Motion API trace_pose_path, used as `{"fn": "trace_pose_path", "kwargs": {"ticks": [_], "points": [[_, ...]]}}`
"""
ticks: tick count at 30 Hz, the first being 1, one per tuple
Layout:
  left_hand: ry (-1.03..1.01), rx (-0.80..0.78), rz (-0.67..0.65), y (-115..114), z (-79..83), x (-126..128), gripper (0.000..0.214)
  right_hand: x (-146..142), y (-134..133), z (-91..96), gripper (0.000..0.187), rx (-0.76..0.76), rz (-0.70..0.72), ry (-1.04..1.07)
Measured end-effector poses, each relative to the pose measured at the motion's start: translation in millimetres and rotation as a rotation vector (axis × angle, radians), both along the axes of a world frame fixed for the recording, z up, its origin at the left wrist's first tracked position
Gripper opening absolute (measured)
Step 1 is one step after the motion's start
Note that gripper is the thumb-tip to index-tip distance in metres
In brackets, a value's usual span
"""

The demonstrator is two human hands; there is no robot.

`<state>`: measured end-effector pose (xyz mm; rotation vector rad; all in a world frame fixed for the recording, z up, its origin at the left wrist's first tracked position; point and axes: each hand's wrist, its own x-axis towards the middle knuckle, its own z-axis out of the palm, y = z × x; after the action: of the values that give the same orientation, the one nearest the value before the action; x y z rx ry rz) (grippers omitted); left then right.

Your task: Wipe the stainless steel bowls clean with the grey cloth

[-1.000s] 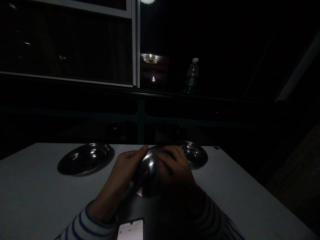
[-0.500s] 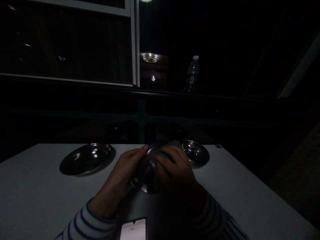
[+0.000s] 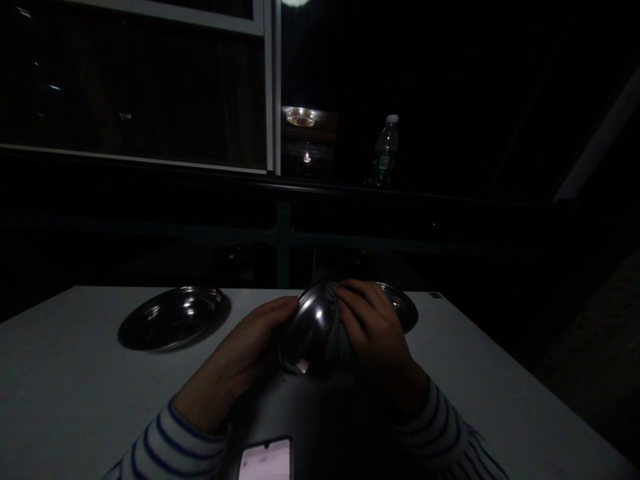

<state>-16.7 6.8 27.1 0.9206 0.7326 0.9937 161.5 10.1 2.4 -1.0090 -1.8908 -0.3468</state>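
Note:
A shiny metal bowl (image 3: 307, 333) is held up over the near middle of the table, tilted with its rounded outside towards me. My left hand (image 3: 250, 340) is closed on its left rim, thumb on top; the other fingers are hidden behind it. Against the bowl's right side my right hand (image 3: 373, 327) presses a dark greyish-green cloth (image 3: 339, 337), its fingers bent over the fabric. Part of the cloth is lost in shadow under the hand.
On the white table (image 3: 75, 387) a wide metal dish (image 3: 170, 320) lies at the left, and another metal dish (image 3: 406, 310) sits partly behind my right hand. A lit phone (image 3: 265, 460) is at the near edge. Beyond stands a plastic bottle (image 3: 385, 150) on a dark ledge.
My right hand has moved slightly right with the cloth, uncovering more of the bowl. The bowl has turned a little, and my left hand still grips its rim.

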Motion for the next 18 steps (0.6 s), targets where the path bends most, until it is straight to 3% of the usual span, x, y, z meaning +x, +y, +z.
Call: {"fn": "trace_pose_path", "kwargs": {"ticks": [5, 11, 16, 18], "points": [[0.013, -0.038, 0.113, 2, -0.5, 2, 0.011, -4, -1, -2.8, 0.027, 0.007, -0.008, -0.038], [0.040, -0.069, 0.270, 7, -8.2, 4, 0.016, -29, -5, -14.6, 0.021, 0.227, 0.154, -0.254], [0.074, -0.055, 0.309, 4, -5.9, 7, 0.019, -18, -1, -11.1, 0.023, 0.069, 0.064, -0.062], [0.082, -0.063, 0.312, 4, -4.8, 7, 0.019, -19, -3, -11.9, 0.023, 0.077, 0.070, -0.091]]}}
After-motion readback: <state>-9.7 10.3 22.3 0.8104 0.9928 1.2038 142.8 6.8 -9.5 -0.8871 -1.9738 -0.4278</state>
